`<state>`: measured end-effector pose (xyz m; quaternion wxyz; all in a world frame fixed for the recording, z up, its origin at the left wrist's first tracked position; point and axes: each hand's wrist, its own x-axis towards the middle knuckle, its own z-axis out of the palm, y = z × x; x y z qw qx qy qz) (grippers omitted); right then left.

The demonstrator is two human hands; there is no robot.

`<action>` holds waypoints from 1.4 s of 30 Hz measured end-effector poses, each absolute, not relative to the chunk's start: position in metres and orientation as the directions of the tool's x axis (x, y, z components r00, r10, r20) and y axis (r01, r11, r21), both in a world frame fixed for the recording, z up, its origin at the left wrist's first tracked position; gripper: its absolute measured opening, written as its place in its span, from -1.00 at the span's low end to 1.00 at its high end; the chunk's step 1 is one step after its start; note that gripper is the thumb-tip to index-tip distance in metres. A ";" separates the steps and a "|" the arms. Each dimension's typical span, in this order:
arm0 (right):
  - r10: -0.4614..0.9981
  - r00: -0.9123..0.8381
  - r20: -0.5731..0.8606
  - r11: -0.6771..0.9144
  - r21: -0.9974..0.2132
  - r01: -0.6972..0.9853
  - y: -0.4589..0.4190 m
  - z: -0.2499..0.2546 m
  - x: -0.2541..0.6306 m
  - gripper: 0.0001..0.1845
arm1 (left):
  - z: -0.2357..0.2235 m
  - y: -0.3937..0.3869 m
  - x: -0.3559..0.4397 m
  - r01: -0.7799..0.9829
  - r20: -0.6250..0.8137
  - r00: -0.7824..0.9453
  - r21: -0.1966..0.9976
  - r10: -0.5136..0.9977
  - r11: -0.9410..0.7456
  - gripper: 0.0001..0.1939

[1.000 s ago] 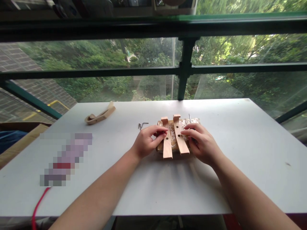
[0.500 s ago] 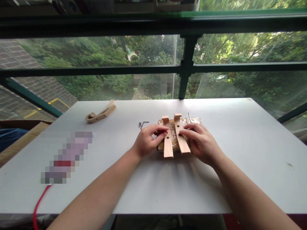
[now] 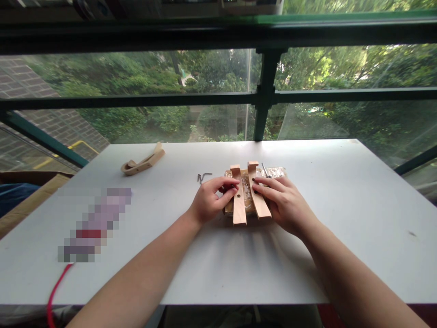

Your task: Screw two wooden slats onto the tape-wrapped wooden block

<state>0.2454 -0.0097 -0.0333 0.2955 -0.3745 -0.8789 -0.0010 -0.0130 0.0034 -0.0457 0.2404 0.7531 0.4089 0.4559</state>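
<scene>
Two pale wooden pieces with hooked far ends and dark holes, a left piece (image 3: 239,210) and a right piece (image 3: 261,206), lie side by side across a tape-wrapped block (image 3: 248,187). At the left piece, my left hand (image 3: 215,198) is closed in a pinch; whatever is between its fingertips is too small to make out. My right hand (image 3: 286,200) is curled over the right piece, its fingertips touching near the holes. A thin metal rod (image 3: 264,169), like a screwdriver shaft, sticks up from beneath these fingers; its lower end is hidden.
Several small screws (image 3: 200,177) lie left of the block on the white table (image 3: 191,269). Farther left rests a curved wooden part (image 3: 145,165). A blurred purple object (image 3: 102,218) with a red cord (image 3: 56,287) is at the near left. Green-framed windows stand behind.
My right hand has shifted slightly left and up along the right wooden piece. The metal rod has moved left with it and leans more. My left hand stays where it was.
</scene>
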 end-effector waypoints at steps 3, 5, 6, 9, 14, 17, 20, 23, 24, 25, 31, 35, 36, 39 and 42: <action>0.657 -0.546 0.521 0.720 -0.216 0.660 -0.009 -0.033 0.245 -0.42 | -0.045 0.003 -0.013 0.398 0.493 0.247 0.733 0.834 -0.552 -0.81; 0.656 -0.546 0.521 0.720 -0.215 0.660 -0.009 -0.033 0.245 -0.42 | -0.045 0.003 -0.013 0.399 0.496 0.247 0.731 0.832 -0.554 -0.81; 0.656 -0.546 0.521 0.720 -0.215 0.660 -0.009 -0.033 0.245 -0.42 | -0.045 0.003 -0.012 0.399 0.498 0.247 0.730 0.831 -0.555 -0.81; 0.656 -0.542 0.525 0.719 -0.218 0.660 -0.010 -0.033 0.245 -0.43 | -0.045 0.003 -0.012 0.402 0.503 0.246 0.725 0.828 -0.560 -0.81; 0.653 -0.541 0.531 0.723 -0.224 0.654 -0.009 -0.033 0.244 -0.45 | -0.044 0.003 -0.012 0.406 0.518 0.253 0.710 0.817 -0.575 -0.81; 0.652 -0.540 0.533 0.726 -0.231 0.648 -0.009 -0.033 0.244 -0.43 | -0.043 0.002 -0.012 0.421 0.540 0.256 0.685 0.802 -0.595 -0.79; 0.655 -0.535 0.534 0.726 -0.247 0.642 -0.009 -0.034 0.244 -0.41 | -0.039 0.000 -0.009 0.444 0.585 0.222 0.651 0.780 -0.615 -0.77; 0.662 -0.515 0.545 0.722 -0.277 0.634 -0.009 -0.036 0.244 -0.36 | -0.031 0.000 -0.005 0.468 0.657 0.198 0.589 0.727 -0.659 -0.82; 0.666 -0.501 0.553 0.718 -0.293 0.631 -0.009 -0.037 0.244 -0.35 | -0.028 0.000 -0.004 0.479 0.683 0.196 0.560 0.704 -0.676 -0.84; 0.669 -0.483 0.564 0.715 -0.313 0.625 -0.009 -0.038 0.244 -0.34 | -0.024 0.001 -0.003 0.492 0.706 0.197 0.529 0.680 -0.692 -0.85; 0.702 -0.323 0.634 0.686 -0.481 0.546 -0.009 -0.038 0.246 -0.42 | -0.003 0.011 0.007 0.546 0.786 0.262 0.358 0.560 -0.758 -0.91; 0.730 -0.238 0.641 0.660 -0.569 0.490 -0.009 -0.037 0.247 -0.49 | 0.008 0.013 0.019 0.578 0.734 0.353 0.316 0.580 -0.752 -0.96; 0.734 -0.227 0.640 0.657 -0.583 0.478 -0.008 -0.037 0.247 -0.50 | 0.010 0.012 0.022 0.591 0.696 0.386 0.318 0.606 -0.742 -0.97; 0.739 -0.217 0.637 0.656 -0.608 0.448 -0.008 -0.037 0.246 -0.53 | 0.015 0.008 0.029 0.637 0.573 0.431 0.354 0.697 -0.685 -0.94; 0.741 -0.217 0.636 0.658 -0.620 0.428 -0.008 -0.036 0.245 -0.54 | 0.016 0.007 0.033 0.671 0.520 0.395 0.400 0.757 -0.625 -0.94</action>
